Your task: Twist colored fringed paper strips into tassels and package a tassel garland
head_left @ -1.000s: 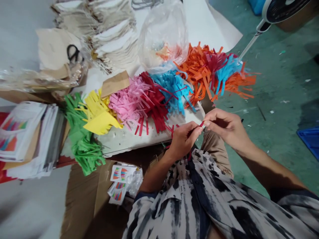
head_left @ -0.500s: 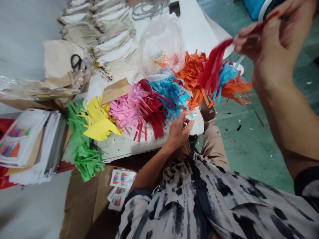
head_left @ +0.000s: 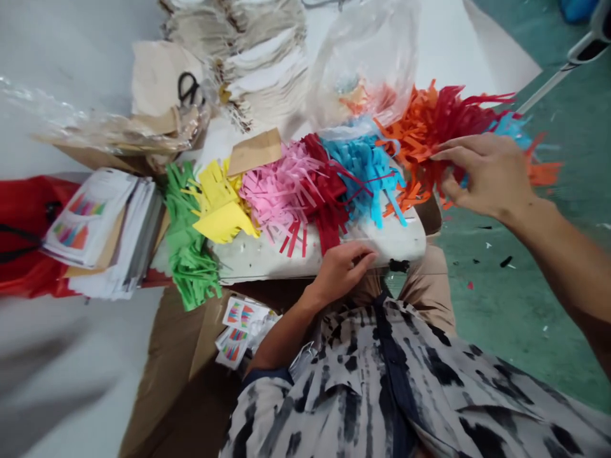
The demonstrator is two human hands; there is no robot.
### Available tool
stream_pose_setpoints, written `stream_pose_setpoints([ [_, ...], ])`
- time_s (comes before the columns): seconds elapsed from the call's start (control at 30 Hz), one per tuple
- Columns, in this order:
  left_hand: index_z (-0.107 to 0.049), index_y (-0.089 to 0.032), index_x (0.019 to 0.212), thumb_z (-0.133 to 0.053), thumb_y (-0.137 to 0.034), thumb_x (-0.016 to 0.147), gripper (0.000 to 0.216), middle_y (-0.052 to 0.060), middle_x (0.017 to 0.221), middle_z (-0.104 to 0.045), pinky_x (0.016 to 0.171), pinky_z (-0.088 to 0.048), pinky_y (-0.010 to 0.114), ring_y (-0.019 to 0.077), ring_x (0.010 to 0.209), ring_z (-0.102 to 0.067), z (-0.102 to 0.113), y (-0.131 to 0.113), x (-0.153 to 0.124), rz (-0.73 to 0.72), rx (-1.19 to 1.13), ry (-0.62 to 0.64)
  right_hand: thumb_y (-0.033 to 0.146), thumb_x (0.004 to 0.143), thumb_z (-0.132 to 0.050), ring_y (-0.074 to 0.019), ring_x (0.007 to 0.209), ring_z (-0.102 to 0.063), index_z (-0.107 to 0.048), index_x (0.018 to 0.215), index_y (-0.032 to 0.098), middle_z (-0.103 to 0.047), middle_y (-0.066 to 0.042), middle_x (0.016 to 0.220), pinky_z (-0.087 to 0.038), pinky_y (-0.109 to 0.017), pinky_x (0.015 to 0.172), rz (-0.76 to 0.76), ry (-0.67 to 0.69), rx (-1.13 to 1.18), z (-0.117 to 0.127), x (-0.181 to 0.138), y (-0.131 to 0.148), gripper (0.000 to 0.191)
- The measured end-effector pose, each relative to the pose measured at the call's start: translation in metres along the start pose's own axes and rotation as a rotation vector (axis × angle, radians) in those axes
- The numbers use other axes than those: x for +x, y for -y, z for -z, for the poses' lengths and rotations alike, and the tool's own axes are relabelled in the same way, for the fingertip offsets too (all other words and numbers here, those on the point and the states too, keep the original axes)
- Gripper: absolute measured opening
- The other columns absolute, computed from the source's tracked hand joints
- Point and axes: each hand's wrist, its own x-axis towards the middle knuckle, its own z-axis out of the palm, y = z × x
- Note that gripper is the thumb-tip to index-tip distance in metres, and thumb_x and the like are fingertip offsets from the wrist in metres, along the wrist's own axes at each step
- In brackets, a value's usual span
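A row of cut paper fringes lies on a white board point(head_left: 267, 257): green point(head_left: 188, 254), yellow point(head_left: 219, 203), pink point(head_left: 272, 187), dark red point(head_left: 324, 191), blue point(head_left: 365, 162) and orange point(head_left: 410, 137). My right hand point(head_left: 482, 175) reaches over the far right end of the row. Its fingers pinch a red paper fringe point(head_left: 453, 111) that lies on the orange pile. My left hand point(head_left: 341, 270) rests on the board's near edge, just below the dark red strips, fingers loosely bent and holding nothing.
A clear plastic bag point(head_left: 363, 63) stands behind the fringes. Beige fringed stacks point(head_left: 258, 57) and black scissors point(head_left: 189, 89) lie at the back. A pile of printed cards point(head_left: 100, 232) sits at the left, small printed packets point(head_left: 238, 327) on brown cardboard below. Green floor lies to the right.
My right hand lifted the red fringe high to the right, then brought it down onto the orange pile. My left hand let go and dropped to the board's edge.
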Motion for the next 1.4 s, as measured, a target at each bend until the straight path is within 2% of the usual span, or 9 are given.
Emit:
stream_pose_setpoints([
  [0.13, -0.078, -0.022, 0.095, -0.067, -0.036, 0.111, 0.023, 0.002, 0.089, -0.080, 0.079, -0.054, 0.030, 0.0168, 0.080, -0.071, 0.038, 0.020, -0.018, 0.032, 0.167, -0.221, 0.023, 0.094, -0.070, -0.0297, 0.107, -0.080, -0.083, 0.118, 0.034, -0.086, -0.008, 0.115, -0.061, -0.049, 0.092, 0.146, -0.105, 0.396, 0.038, -0.002, 0.098, 0.030],
  [0.23, -0.078, -0.023, 0.096, -0.067, -0.031, 0.109, 0.019, 0.003, 0.091, -0.080, 0.083, -0.054, 0.033, 0.0191, 0.083, -0.071, 0.072, 0.040, -0.026, 0.090, 0.396, -0.408, 0.033, 0.101, -0.071, -0.0261, 0.101, -0.080, -0.083, 0.124, 0.044, -0.083, -0.002, 0.115, -0.064, -0.043, 0.078, 0.279, 0.289, 0.921, 0.058, -0.002, 0.182, 0.028],
  [0.4, -0.078, -0.022, 0.106, -0.069, -0.020, 0.102, 0.011, 0.007, 0.105, -0.082, 0.097, -0.057, 0.041, 0.0269, 0.103, -0.074, 0.126, 0.080, -0.034, 0.133, 0.622, -0.604, 0.048, 0.094, -0.081, -0.0303, 0.109, -0.074, -0.085, 0.125, 0.043, -0.080, -0.005, 0.122, -0.062, -0.044, 0.084, 0.308, 0.297, 0.836, 0.004, 0.035, 0.248, 0.031],
  [0.6, -0.077, -0.021, 0.126, -0.057, -0.006, 0.099, 0.037, 0.011, 0.124, -0.082, 0.110, -0.058, 0.045, 0.0289, 0.118, -0.073, 0.159, 0.118, -0.023, 0.102, 0.612, -0.565, 0.044, 0.102, -0.072, -0.0288, 0.111, -0.071, -0.083, 0.126, 0.034, -0.080, -0.008, 0.124, -0.057, -0.041, 0.089, 0.338, 0.320, 0.490, -0.098, 0.082, 0.271, 0.028],
  [0.7, -0.069, -0.026, 0.149, -0.045, -0.006, 0.104, 0.055, 0.008, 0.139, -0.081, 0.113, -0.059, 0.042, 0.0255, 0.126, -0.075, 0.169, 0.125, -0.014, 0.074, 0.524, -0.528, 0.031, 0.108, -0.062, -0.0266, 0.108, -0.071, -0.082, 0.121, 0.028, -0.081, -0.009, 0.121, -0.055, -0.038, 0.089, 0.320, 0.334, 0.284, -0.127, 0.088, 0.276, 0.024],
  [0.87, -0.062, -0.033, 0.158, -0.043, -0.012, 0.111, 0.055, 0.007, 0.139, -0.080, 0.114, -0.060, 0.040, 0.0237, 0.134, -0.075, 0.185, 0.126, -0.009, 0.044, 0.322, -0.564, 0.019, 0.111, -0.044, -0.0301, 0.105, -0.070, -0.081, 0.108, 0.019, -0.081, -0.016, 0.122, -0.046, -0.039, 0.072, 0.253, 0.303, 0.131, -0.159, 0.108, 0.279, 0.037],
  [1.03, -0.060, -0.031, 0.154, -0.046, -0.019, 0.113, 0.045, 0.008, 0.130, -0.081, 0.098, -0.065, 0.035, 0.0195, 0.109, -0.079, 0.186, 0.117, -0.022, 0.036, 0.206, -0.680, 0.020, 0.104, -0.057, -0.0252, 0.093, -0.067, -0.078, 0.086, 0.023, -0.081, -0.010, 0.105, -0.039, -0.037, 0.065, 0.264, 0.261, 0.163, -0.167, 0.125, 0.272, 0.028],
  [1.2, -0.068, -0.025, 0.117, -0.056, -0.017, 0.107, 0.018, 0.006, 0.108, -0.078, 0.084, -0.063, 0.031, 0.0178, 0.098, -0.076, 0.180, 0.109, -0.034, 0.096, 0.225, -0.844, 0.022, 0.093, -0.072, -0.0234, 0.089, -0.070, -0.084, 0.091, 0.025, -0.081, -0.007, 0.105, -0.045, -0.038, 0.070, 0.225, 0.213, 0.292, -0.151, 0.145, 0.263, 0.012],
  [1.4, -0.070, -0.026, 0.115, -0.056, -0.015, 0.107, 0.019, 0.007, 0.112, -0.077, 0.099, -0.063, 0.040, 0.0226, 0.110, -0.074, 0.179, 0.110, -0.029, 0.045, 0.327, -0.781, 0.026, 0.089, -0.083, -0.0174, 0.076, -0.061, -0.082, 0.086, 0.023, -0.077, -0.006, 0.098, -0.045, -0.038, 0.072, 0.213, 0.212, 0.442, -0.136, 0.163, 0.256, 0.004],
])
